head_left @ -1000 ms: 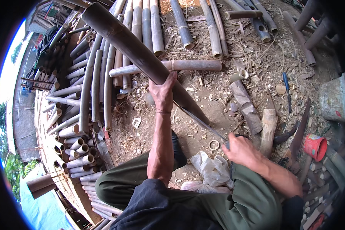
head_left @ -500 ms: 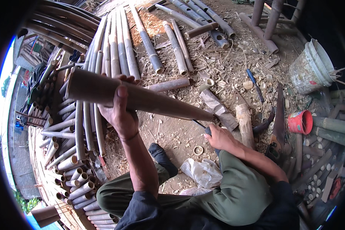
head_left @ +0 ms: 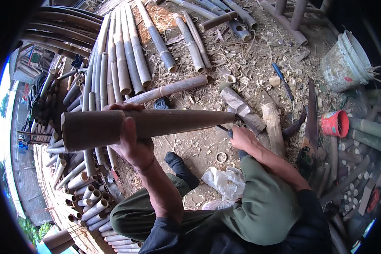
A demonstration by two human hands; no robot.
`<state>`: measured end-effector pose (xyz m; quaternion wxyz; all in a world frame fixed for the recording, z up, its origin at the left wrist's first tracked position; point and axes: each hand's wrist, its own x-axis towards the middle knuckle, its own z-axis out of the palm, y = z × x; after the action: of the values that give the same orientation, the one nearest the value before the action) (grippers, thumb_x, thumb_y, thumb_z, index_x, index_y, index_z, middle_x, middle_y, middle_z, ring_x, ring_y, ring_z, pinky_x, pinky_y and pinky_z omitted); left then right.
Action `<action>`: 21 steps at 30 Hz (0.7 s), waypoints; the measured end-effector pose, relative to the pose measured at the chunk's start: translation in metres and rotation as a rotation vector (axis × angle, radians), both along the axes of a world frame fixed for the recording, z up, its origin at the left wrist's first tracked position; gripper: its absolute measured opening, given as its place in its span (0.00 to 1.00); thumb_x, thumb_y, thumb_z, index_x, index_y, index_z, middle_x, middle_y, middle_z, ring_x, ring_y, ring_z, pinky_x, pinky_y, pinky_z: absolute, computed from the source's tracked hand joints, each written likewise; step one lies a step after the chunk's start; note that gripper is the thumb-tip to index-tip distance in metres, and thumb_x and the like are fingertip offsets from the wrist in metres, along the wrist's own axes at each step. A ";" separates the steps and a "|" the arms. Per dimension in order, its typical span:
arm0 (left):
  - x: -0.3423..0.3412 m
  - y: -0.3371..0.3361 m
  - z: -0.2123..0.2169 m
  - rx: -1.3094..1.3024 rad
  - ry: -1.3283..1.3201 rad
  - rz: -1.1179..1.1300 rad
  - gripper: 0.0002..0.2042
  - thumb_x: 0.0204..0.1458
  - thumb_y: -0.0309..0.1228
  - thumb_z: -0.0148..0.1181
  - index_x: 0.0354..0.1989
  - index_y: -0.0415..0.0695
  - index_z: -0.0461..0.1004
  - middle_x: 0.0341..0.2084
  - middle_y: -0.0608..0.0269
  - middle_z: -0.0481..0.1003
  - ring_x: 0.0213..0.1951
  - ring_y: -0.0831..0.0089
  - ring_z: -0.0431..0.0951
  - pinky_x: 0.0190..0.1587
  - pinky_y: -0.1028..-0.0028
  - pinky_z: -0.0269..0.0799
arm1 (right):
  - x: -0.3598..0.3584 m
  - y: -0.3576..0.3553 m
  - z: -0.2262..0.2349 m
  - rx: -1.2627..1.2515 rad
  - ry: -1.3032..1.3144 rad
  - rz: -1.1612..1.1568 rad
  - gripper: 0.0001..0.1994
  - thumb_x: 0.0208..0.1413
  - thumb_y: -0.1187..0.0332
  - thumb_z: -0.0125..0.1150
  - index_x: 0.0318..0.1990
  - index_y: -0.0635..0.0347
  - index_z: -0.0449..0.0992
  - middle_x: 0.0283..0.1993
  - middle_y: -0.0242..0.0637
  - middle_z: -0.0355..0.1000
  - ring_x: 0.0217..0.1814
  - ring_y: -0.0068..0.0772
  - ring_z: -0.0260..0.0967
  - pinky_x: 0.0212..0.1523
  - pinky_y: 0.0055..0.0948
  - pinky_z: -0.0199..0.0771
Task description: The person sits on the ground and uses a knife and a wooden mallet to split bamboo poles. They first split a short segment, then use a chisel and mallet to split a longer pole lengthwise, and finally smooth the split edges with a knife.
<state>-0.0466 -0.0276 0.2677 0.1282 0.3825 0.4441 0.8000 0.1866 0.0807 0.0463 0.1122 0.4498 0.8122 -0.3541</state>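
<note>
My left hand [head_left: 133, 139] is wrapped round the thick near end of a brownish bamboo pole [head_left: 178, 121], thumb on top. The pole lies almost level across the middle of the view, its far end over a wooden block [head_left: 243, 109]. Closed round a narrow dark-bladed hand tool [head_left: 223, 129], my right hand [head_left: 245, 140] rests close to my knee, just below the pole's far end. Most of the tool is hidden by the fingers, so its exact kind is unclear. A pale bamboo ring [head_left: 221, 157] lies on the ground below.
Long bamboo poles [head_left: 131, 46] lie ahead, and stacked bamboo [head_left: 93, 207] stands at left. To the right are a handsaw [head_left: 311, 122], a red pail [head_left: 335, 123], a whitish bucket [head_left: 347, 63] and a blue-handled tool [head_left: 282, 78]. A plastic bag [head_left: 224, 182] lies near my knee. Shavings cover the ground.
The bamboo pole's near end has dropped lower and come closer, so the pole lies more level. My left hand moved with it. The right hand stays nearly in place with the tool.
</note>
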 end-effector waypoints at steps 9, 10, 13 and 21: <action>-0.004 -0.022 -0.018 -0.125 -0.236 0.381 0.25 0.54 0.34 0.64 0.55 0.35 0.63 0.41 0.52 0.75 0.43 0.62 0.77 0.50 0.61 0.75 | 0.019 -0.008 -0.077 0.107 0.105 -0.073 0.20 0.50 0.60 0.62 0.46 0.65 0.70 0.41 0.57 0.75 0.43 0.59 0.74 0.43 0.49 0.75; -0.008 -0.022 -0.022 -0.123 -0.212 0.393 0.25 0.54 0.34 0.65 0.55 0.35 0.63 0.41 0.52 0.75 0.43 0.62 0.78 0.50 0.61 0.75 | 0.021 -0.013 -0.074 0.123 0.128 -0.067 0.21 0.50 0.59 0.63 0.46 0.65 0.69 0.41 0.56 0.75 0.43 0.59 0.74 0.43 0.49 0.75; -0.005 -0.004 -0.037 -0.087 -0.138 0.356 0.28 0.51 0.30 0.68 0.57 0.35 0.63 0.44 0.51 0.75 0.45 0.61 0.78 0.51 0.62 0.76 | 0.022 -0.024 -0.057 0.102 0.206 -0.047 0.21 0.51 0.60 0.64 0.47 0.62 0.69 0.40 0.53 0.75 0.42 0.57 0.75 0.43 0.49 0.75; 0.055 0.168 0.028 -0.231 0.417 -0.223 0.29 0.47 0.31 0.69 0.55 0.41 0.59 0.38 0.53 0.75 0.35 0.63 0.79 0.38 0.64 0.78 | 0.007 -0.016 0.004 -0.353 0.399 0.125 0.20 0.54 0.56 0.63 0.42 0.64 0.69 0.34 0.47 0.73 0.39 0.45 0.74 0.42 0.41 0.72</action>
<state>0.0079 0.1406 0.2957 0.1643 0.5685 0.5042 0.6290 0.1941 0.0646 0.0504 0.0482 0.2938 0.7700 -0.5643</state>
